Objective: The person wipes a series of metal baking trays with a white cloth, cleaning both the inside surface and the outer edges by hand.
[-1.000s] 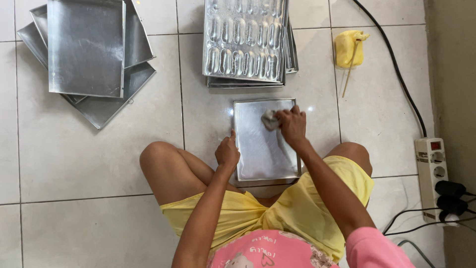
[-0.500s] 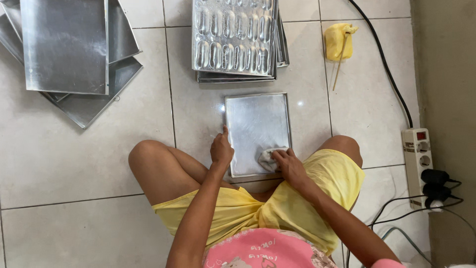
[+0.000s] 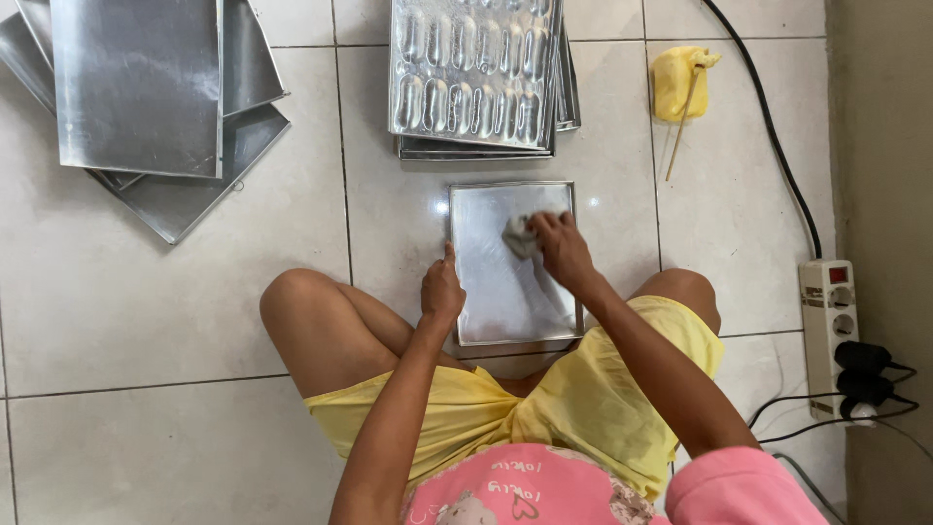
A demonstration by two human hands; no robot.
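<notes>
Flat metal tray (image 3: 510, 292) at centre frame, lying on the tiled floor (image 3: 194, 311) just ahead of the crossed legs. Thin sheet metal with a low raised rim: probably light, stiff, a bit springy across the flat. Surface looks shiny, maybe greased, so likely slick; prone to sliding on smooth tile unless pinned.

Right hand (image 3: 562, 248) on the tray's upper half, fingers curled down over a small grey wad (image 3: 520, 236), pressing it flat to the metal. Wad looks soft, crumpled, compliant.

Left hand (image 3: 442, 290) at the tray's left edge, fingers folded loosely, thumb pointing up along the rim, bracing it. Nothing enclosed in that hand.

Best hold for lifting, by judgement: the rims on two opposite sides, not the slick flat.

Upper centre: stack of moulded trays (image 3: 476, 73) with oval cavities. Upper left: pile of plain trays (image 3: 136, 87). Upper right: yellow lump with a stick (image 3: 677, 83). Right edge: power strip (image 3: 828, 335), cable (image 3: 768, 117) running up.
</notes>
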